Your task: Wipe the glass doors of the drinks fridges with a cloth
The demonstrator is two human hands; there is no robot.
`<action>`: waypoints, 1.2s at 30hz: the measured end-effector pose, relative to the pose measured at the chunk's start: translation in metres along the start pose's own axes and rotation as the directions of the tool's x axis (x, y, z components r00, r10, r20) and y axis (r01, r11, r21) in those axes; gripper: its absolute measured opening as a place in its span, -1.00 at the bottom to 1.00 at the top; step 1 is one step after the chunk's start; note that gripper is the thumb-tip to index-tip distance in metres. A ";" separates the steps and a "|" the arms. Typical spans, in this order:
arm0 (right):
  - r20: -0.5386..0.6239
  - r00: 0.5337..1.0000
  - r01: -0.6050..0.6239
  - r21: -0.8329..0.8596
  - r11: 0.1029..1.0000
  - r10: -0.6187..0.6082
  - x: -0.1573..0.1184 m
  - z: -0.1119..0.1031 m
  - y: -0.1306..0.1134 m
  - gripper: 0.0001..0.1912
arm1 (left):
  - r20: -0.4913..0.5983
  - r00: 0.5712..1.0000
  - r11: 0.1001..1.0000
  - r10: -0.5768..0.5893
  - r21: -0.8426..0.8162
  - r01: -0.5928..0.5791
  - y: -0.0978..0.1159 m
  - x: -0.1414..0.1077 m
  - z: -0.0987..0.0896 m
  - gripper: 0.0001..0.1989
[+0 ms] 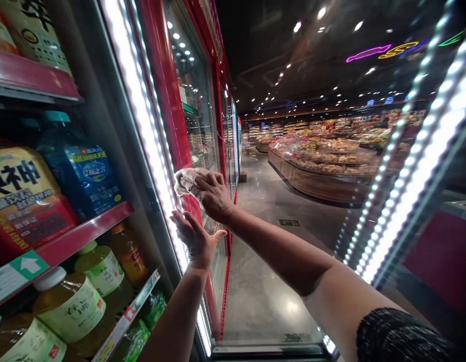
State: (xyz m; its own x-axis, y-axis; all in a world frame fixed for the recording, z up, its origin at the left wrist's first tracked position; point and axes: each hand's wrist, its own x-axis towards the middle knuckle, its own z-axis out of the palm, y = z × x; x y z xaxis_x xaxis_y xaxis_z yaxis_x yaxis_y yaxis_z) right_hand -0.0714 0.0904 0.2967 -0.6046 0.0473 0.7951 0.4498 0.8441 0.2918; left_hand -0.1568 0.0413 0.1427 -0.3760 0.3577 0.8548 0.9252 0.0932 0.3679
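Note:
A crumpled pale cloth (pixel 190 182) is held in my right hand (pixel 214 196), against the red frame (pixel 157 75) beside a bright strip of lights (pixel 132 90). Just below it, my left hand (pixel 197 239) has its fingers spread and holds nothing. Its fingertips reach the lit edge of the cooler frame. Both arms stretch forward from the lower part of the view, the right one crossing from the lower right.
Shelves (pixel 85 226) at the left hold a blue bottle (pixel 89 166) and several tea bottles (pixel 72 306). A glass door with light strips (pixel 417 166) spans the right. Beyond lie a shiny floor (pixel 270 281) and a wooden produce stand (pixel 315 186).

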 end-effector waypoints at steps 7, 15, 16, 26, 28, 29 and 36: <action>-0.018 0.996 0.092 -0.021 0.996 -0.093 -0.015 -0.009 0.019 -0.57 | 0.096 0.995 1.000 -0.004 -0.027 0.007 -0.001 0.016 -0.004 0.60; -0.072 0.988 0.131 -0.069 0.989 -0.136 -0.052 -0.014 0.032 -0.57 | 0.098 0.987 0.988 0.127 0.075 -0.134 0.001 0.026 -0.016 0.51; -0.096 0.986 0.126 -0.075 0.989 -0.133 -0.056 -0.016 0.036 -0.57 | 0.111 0.984 0.987 0.141 0.058 -0.148 0.000 0.028 -0.016 0.49; -0.209 0.974 0.074 -0.070 0.995 -0.087 -0.089 -0.017 0.033 -0.61 | 0.051 0.953 0.949 0.297 0.089 -0.301 0.004 0.036 -0.030 0.35; -0.232 0.969 0.070 -0.066 0.995 -0.084 -0.097 -0.020 0.039 -0.61 | 0.043 0.946 0.941 0.322 0.098 -0.324 0.005 0.037 -0.034 0.27; -0.266 0.963 0.029 -0.070 0.997 -0.047 -0.099 -0.024 0.044 -0.59 | 0.036 0.944 0.938 0.328 0.101 -0.330 0.004 0.037 -0.036 0.22; -0.379 0.914 -0.201 -0.110 0.973 0.146 -0.096 -0.047 0.066 -0.50 | 0.001 0.965 0.962 0.263 0.082 -0.262 -0.001 0.073 -0.064 -0.29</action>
State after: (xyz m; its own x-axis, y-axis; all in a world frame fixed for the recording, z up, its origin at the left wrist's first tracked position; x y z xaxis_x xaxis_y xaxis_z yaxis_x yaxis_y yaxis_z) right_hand 0.0465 0.1164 0.2646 -0.2379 -0.0355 0.9706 0.6314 0.7537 0.1824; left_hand -0.1883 0.0077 0.2288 -0.1199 0.3702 0.9212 0.9924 0.0720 0.1002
